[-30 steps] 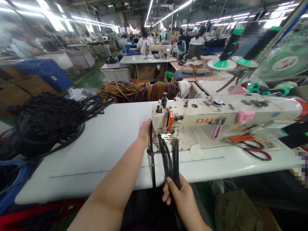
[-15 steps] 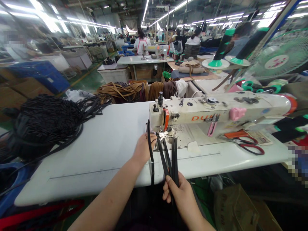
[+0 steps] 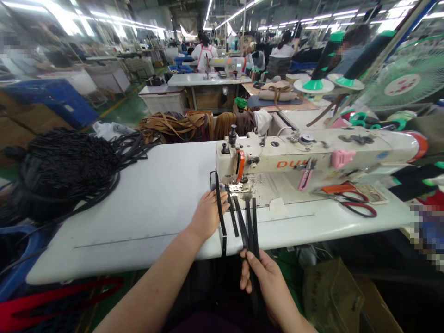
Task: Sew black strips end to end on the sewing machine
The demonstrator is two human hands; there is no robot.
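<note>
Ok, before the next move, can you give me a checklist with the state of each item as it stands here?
1. Right hand has a grip on the black straps: ok, thumb and fingers close around the bunch.
2. Upper ends of those straps lie together: not ok, they fan apart.
3. Left hand well away from the sewing machine: not ok, its fingertips are close to the needle area.
4. Needle raised or lowered: cannot tell, too small to see.
5. Scissors apart from the held straps: ok, they lie off to the right on the table.
</note>
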